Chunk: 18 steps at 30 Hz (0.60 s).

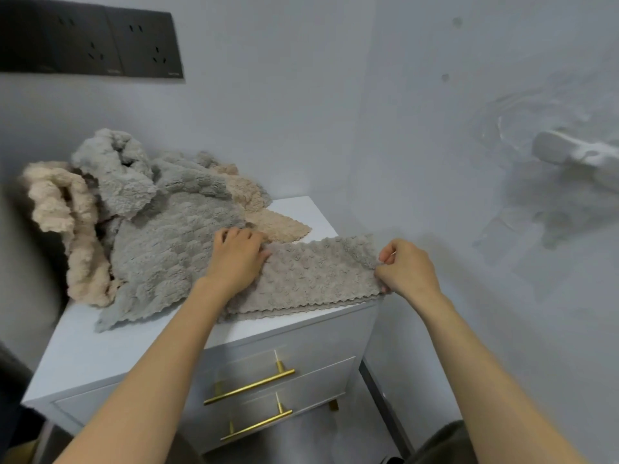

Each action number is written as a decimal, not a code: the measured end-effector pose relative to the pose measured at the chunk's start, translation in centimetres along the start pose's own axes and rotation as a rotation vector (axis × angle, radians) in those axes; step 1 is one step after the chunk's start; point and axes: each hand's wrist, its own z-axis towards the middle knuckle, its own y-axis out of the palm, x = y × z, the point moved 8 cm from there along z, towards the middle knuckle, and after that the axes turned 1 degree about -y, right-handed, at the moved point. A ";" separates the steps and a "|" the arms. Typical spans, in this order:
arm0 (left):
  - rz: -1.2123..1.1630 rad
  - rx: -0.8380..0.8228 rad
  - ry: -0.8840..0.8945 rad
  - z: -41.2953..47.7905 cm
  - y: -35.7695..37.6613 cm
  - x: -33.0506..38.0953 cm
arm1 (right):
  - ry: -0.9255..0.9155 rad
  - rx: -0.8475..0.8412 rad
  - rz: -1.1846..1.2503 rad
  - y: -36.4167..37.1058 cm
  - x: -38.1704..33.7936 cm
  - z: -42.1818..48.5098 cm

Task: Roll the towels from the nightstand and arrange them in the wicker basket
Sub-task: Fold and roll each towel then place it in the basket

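A white nightstand (100, 349) fills the middle of the view, its two drawers facing six o'clock, each with a gold bar handle (249, 386). Along the front right of its top lies a taupe towel (318, 276), folded into a long strip with scalloped edges; its near edge runs just along the nightstand's front lip. The two hands are well apart, one at each end of this strip. The left hand (236, 259) sits palm down on the end at nine o'clock, fingers curled onto the strip's far edge and thumb lying across the cloth, holding it to the top. The right hand (407, 269) pinches the end at three o'clock, at the nightstand's right corner, thumb and fingers closed on the fabric. From nine to eleven o'clock of the strip the other towels are heaped loosely on the top: a large grey towel (167, 249) spreads toward the front edge and bunches up at the back, a fluffy beige towel (57, 209) hangs crumpled over the left side, and a second beige towel (274, 224) pokes out from behind the grey one, one corner flat on the top at twelve o'clock of the strip. On the wall at ten o'clock is a dark socket panel (90, 38). At five o'clock, low in the corner, a brownish rounded shape (445, 443) may be the wicker basket, though it is too blurred to be sure.
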 end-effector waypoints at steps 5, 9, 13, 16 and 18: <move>-0.162 -0.110 0.016 0.1 -0.3 0.2 | 0.119 -0.009 0.406 0.0 0.4 1.2; -0.280 -0.205 -0.005 -1.0 -0.2 0.3 | 0.200 -0.088 0.551 1.3 0.5 3.3; -0.403 -0.308 -0.051 -2.8 -0.2 0.9 | 0.220 -0.146 0.612 2.9 -0.8 4.9; -0.548 -0.368 -0.150 -4.0 0.0 0.8 | 0.156 -0.178 0.638 3.9 -2.9 5.7; -0.663 -0.409 -0.237 -4.8 0.4 0.7 | 0.095 -0.155 0.659 4.1 -4.3 6.3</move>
